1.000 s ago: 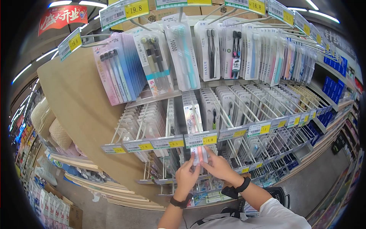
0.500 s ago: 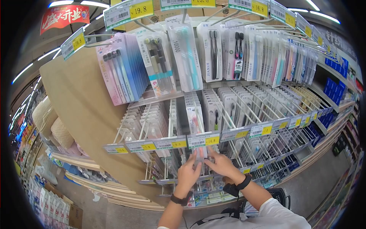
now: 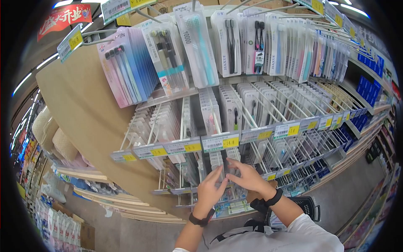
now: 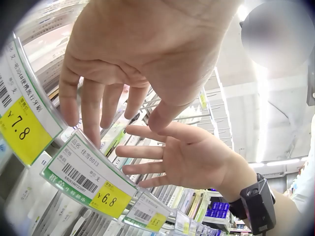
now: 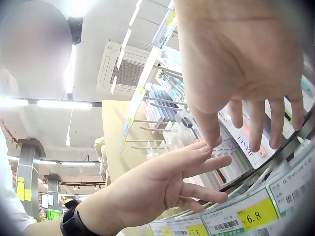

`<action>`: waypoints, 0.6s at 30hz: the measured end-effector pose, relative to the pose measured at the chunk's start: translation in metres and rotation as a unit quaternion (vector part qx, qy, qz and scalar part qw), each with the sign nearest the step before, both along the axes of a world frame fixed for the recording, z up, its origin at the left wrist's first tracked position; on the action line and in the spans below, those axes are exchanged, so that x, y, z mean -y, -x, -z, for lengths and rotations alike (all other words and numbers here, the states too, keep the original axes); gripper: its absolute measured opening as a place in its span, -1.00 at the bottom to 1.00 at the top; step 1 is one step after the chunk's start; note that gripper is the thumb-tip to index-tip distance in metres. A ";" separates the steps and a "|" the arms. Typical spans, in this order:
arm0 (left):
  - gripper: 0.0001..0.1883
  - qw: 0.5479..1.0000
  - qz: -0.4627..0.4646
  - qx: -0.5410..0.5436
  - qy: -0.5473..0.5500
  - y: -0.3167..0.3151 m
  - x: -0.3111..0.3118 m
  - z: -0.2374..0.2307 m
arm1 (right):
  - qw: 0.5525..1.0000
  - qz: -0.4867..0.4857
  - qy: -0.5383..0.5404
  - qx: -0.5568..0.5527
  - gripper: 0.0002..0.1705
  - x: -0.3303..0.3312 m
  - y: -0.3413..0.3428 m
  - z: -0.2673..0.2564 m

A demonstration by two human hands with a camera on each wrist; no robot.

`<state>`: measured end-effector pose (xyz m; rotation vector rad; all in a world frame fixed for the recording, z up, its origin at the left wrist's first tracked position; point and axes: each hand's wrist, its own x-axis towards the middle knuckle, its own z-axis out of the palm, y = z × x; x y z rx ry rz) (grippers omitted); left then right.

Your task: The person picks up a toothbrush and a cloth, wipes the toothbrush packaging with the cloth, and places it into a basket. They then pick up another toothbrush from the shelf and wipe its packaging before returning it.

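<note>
Both hands are raised in front of the toothbrush rack, fingers extended and nothing held. The left hand (image 3: 210, 191) is just below the 14.8 price label (image 3: 220, 143); the right hand (image 3: 250, 179) faces it from the right, with the thumbs close together. Whether the thumbs touch, I cannot tell. Beyond the fingertips hang white toothbrush packs (image 3: 215, 158). In the left wrist view the left palm (image 4: 142, 54) has its fingers pointing down, with the right hand (image 4: 189, 157) beyond. The right wrist view has the right palm (image 5: 241, 69) near a JIAXUE pack (image 5: 251, 147), and the left hand (image 5: 157, 184) below.
Packaged toothbrushes (image 3: 201, 54) hang in rows above, with metal hooks and label rails (image 3: 168, 149) sticking out towards the hands. A brown board (image 3: 84, 96) stands at left. Below right is a black basket (image 3: 308, 208); blue boxes (image 3: 369, 90) fill shelves at far right.
The pack with a reddish toothbrush that was between the hands is no longer there. Both hands have drawn slightly apart from the packs, and the rack sits higher in the head view.
</note>
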<state>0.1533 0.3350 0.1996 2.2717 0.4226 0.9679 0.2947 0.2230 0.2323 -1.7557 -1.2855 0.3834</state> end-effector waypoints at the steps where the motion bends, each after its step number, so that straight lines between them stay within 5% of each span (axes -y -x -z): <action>1: -0.51 1.000 0.000 -0.005 0.004 0.002 0.004 -0.001 | 1.000 -0.007 -0.024 -0.001 -0.26 0.002 0.000 0.006; 4: -0.55 0.999 0.003 -0.004 0.050 0.010 0.013 -0.008 | 0.998 -0.009 -0.057 0.000 -0.34 0.014 0.005 0.013; 7: -0.61 0.998 -0.010 0.037 -0.050 0.016 0.017 -0.003 | 0.998 -0.007 -0.042 -0.038 -0.44 0.034 0.011 0.010; 9: -0.67 0.996 0.019 0.076 -0.040 0.022 0.022 0.000 | 0.995 0.002 -0.095 0.036 -0.49 0.051 0.004 0.029; 18: -0.85 0.982 0.126 0.022 0.139 0.039 0.057 0.037 | 0.977 0.179 -0.070 -0.086 -0.64 0.142 -0.001 0.049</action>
